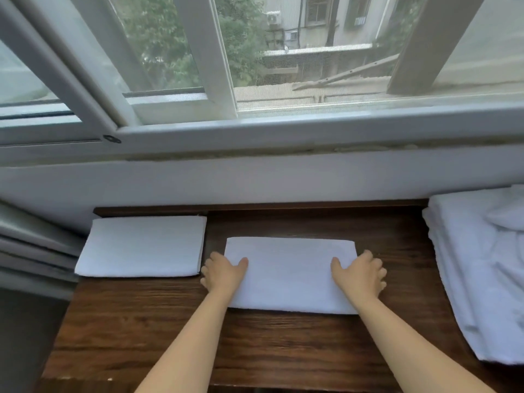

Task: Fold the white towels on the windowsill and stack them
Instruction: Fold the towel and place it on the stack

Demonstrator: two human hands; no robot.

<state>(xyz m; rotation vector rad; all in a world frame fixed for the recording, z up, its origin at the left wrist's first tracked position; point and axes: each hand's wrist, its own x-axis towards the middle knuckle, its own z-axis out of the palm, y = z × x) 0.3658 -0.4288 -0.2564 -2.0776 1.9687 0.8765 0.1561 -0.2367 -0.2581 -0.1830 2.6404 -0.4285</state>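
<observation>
A folded white towel (289, 275) lies flat in the middle of the dark wooden sill (283, 347). My left hand (222, 275) holds its left edge, thumb on top and fingers at the side. My right hand (360, 275) holds its right edge the same way. To the left lies another folded white towel (141, 246), flat and apart from my hands. At the right edge sits a pile of unfolded white towels (482, 268), rumpled on top.
A white wall band (255, 180) and the window frame (283, 126) rise behind the sill. Grey curtain folds (31, 245) hang at the left. The sill's near edge runs along the bottom of the view.
</observation>
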